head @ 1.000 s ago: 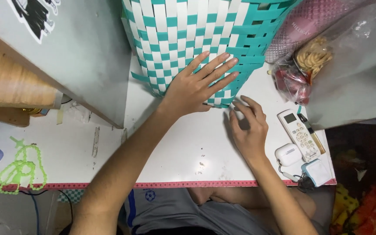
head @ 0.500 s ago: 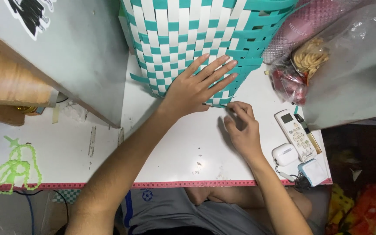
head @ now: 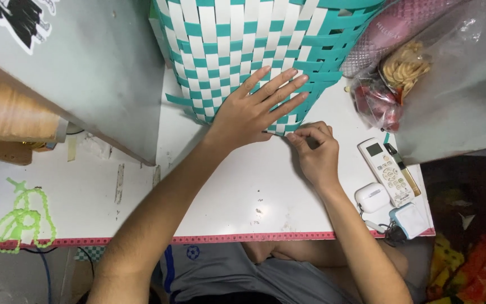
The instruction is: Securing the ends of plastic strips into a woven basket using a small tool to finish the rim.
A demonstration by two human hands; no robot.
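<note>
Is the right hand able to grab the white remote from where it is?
Probably yes. The right hand is pinching at the woven basket's edge, and the remote lies just beside it on the white table, with nothing between them.

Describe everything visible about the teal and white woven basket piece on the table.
The woven basket piece is a checkerboard of flat teal and white strips that look like plastic. It lies on the white table and runs off the top of the view, so its full shape cannot be seen. Loose teal strip ends stick out at its left and right edges. The left hand presses flat on its lower part, fingers spread, and the right hand pinches at its bottom edge.
</note>
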